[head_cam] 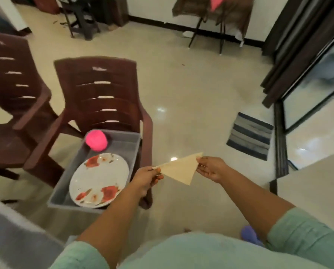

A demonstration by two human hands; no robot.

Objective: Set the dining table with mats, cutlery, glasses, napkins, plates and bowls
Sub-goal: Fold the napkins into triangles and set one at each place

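A cream napkin, folded to a triangle, hangs in the air above the floor. My left hand pinches its left corner and my right hand pinches its right corner. To the left, a grey tray rests on the seat of a brown plastic chair. In the tray lie a white plate with red flowers and a pink bowl turned upside down.
A second brown chair stands at the left. A striped blue mat lies on the tiled floor by a glass sliding door. A pale tabletop corner shows at the right, another grey surface at the lower left.
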